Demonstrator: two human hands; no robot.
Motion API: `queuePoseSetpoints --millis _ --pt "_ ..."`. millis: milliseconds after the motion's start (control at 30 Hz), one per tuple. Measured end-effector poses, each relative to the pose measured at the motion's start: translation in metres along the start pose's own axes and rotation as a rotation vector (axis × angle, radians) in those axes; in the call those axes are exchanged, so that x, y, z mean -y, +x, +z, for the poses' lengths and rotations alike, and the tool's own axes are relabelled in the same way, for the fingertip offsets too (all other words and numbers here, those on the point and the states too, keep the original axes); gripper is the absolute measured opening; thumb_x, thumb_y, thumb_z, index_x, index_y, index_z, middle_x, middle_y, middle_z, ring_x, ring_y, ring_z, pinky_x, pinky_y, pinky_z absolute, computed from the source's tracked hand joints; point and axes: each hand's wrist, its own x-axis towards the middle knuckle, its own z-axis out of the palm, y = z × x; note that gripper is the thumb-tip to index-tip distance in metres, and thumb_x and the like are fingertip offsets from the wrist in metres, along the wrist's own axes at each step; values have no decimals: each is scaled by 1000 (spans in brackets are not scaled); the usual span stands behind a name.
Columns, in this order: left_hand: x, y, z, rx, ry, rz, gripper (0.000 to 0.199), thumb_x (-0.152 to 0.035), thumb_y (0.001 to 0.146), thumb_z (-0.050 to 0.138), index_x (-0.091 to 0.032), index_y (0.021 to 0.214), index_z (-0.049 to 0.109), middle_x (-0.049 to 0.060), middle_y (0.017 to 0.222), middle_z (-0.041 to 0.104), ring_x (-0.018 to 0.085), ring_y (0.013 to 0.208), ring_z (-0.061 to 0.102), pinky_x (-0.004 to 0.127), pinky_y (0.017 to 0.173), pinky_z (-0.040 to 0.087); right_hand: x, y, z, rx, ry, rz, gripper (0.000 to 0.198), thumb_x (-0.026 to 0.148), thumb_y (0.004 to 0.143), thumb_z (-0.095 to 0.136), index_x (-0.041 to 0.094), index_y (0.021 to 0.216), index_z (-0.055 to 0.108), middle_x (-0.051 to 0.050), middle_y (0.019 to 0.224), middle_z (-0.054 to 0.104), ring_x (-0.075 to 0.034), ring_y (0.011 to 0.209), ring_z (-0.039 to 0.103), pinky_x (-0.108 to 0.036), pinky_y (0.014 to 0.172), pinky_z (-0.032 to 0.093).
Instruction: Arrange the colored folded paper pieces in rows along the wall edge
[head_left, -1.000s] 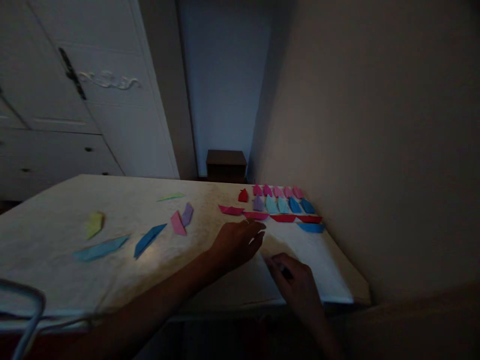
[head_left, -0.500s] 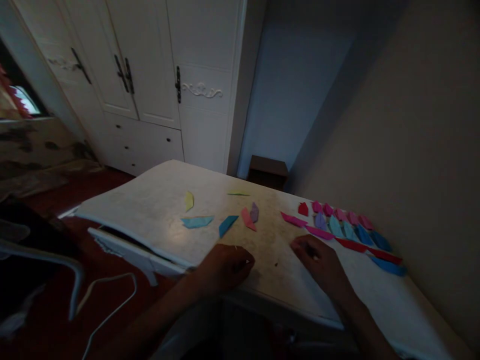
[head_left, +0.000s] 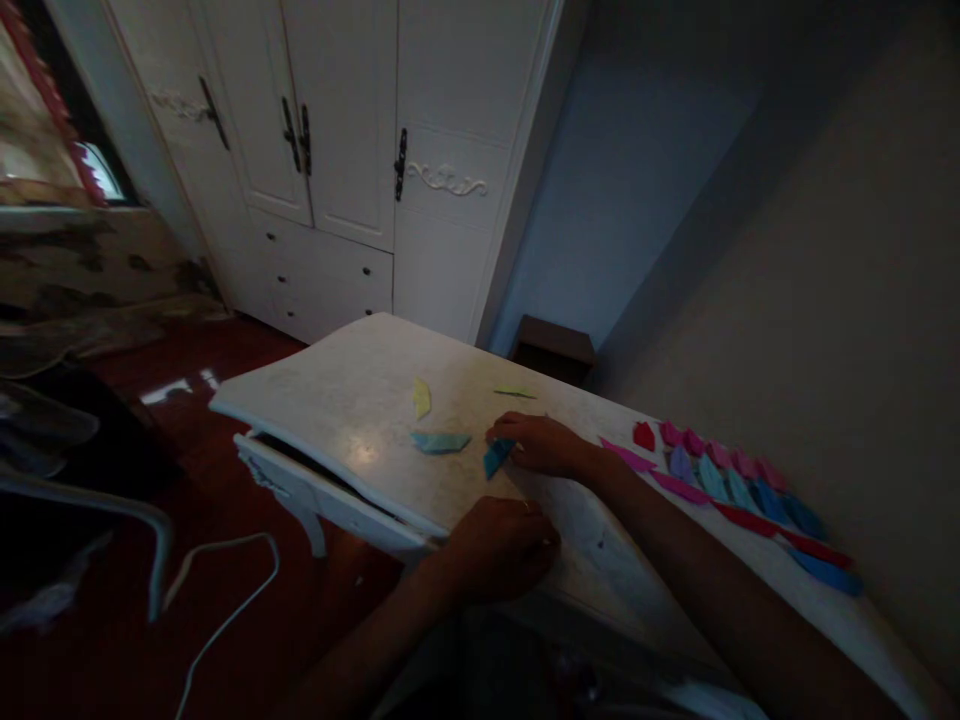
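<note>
My right hand (head_left: 540, 443) reaches over the table with its fingers closed around the upper part of a dark blue folded paper piece (head_left: 496, 460). My left hand (head_left: 506, 545) rests at the table's near edge, fingers curled in, with nothing showing in them. Just left of the blue piece lies a light blue folded paper (head_left: 441, 443). Farther back are a yellow folded paper (head_left: 421, 398) and a thin yellow-green one (head_left: 515, 392). The spot where pink and purple pieces lay is covered by my right hand.
Along the wall at right, rows of folded paper boats (head_left: 716, 480) stand on the white table (head_left: 337, 375), beside a small red paper piece (head_left: 643, 435). A drawer (head_left: 330, 490) juts out at front left. Behind stand a white wardrobe (head_left: 345, 180) and a brown box-like stand (head_left: 555, 340).
My right hand has moved left and forward from the table's right side onto the dark blue paper piece. My left hand stays near the edge. The view has shifted left.
</note>
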Motion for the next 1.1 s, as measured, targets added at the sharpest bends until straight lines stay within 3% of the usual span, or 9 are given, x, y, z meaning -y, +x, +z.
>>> queuePoseSetpoints --millis 267,533,633,867,967,1100 --pt "0 0 2 -42 -22 -77 15 -23 89 53 -18 85 67 2 79 67 16 71 62 25 62 39 5 -1 -4 45 -82 69 31 10 82 57 24 108 66 -5 109 60 -16 88 61 -26 73 42" --pt "1 2 5 -88 -58 -84 18 -20 90 51 -18 85 68 3 77 65 15 69 60 25 63 39 7 -10 -5 -66 -100 79 16 10 81 61 19 94 66 -4 104 60 -15 81 60 -25 70 42" --pt "1 1 6 -102 -72 -82 18 -20 90 50 -18 87 68 3 78 66 16 70 61 26 64 40 5 -19 -3 -204 -49 31 15 8 81 61 19 90 65 -3 98 60 -14 81 59 -24 70 43" --pt "4 4 9 -117 -120 -137 19 -18 90 50 -18 86 68 3 79 66 16 73 63 26 68 44 10 -67 3 -802 91 -37 10 21 91 59 21 98 67 -4 92 59 -12 73 58 -22 61 47" --pt "6 7 10 -120 -157 -146 19 -19 89 50 -18 91 69 4 84 68 17 77 64 27 71 46 15 -95 9 -913 57 31 14 20 91 59 22 101 68 -4 92 59 -9 62 55 -21 54 45" --pt "7 8 7 -108 -210 -157 20 -22 90 51 -18 94 70 4 86 69 16 78 64 28 72 47 14 -135 19 -960 -25 119 21 15 91 58 24 107 68 -5 97 62 -8 57 53 -21 50 44"
